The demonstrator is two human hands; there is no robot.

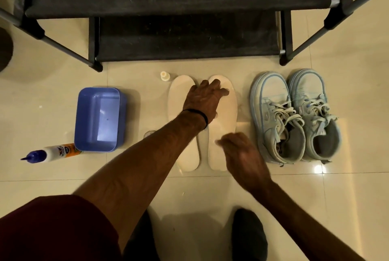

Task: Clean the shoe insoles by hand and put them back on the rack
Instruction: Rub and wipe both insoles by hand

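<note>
Two cream insoles lie side by side on the tiled floor, the left insole (182, 126) and the right insole (223, 126). My left hand (203, 99) reaches across and rests flat, fingers spread, on the toe end of the right insole. My right hand (242, 153) is blurred over the heel end of the same insole; its fingers look curled and I see nothing in it. A pair of pale blue sneakers (294, 117) stands to the right. The black shoe rack (179, 14) is just beyond the insoles.
A blue plastic tub (99, 119) sits to the left, with a white squeeze bottle with a blue cap (50, 152) lying by it. A small cream cap-like object (164, 75) stands near the left insole's toe. My knees and dark socks fill the bottom edge.
</note>
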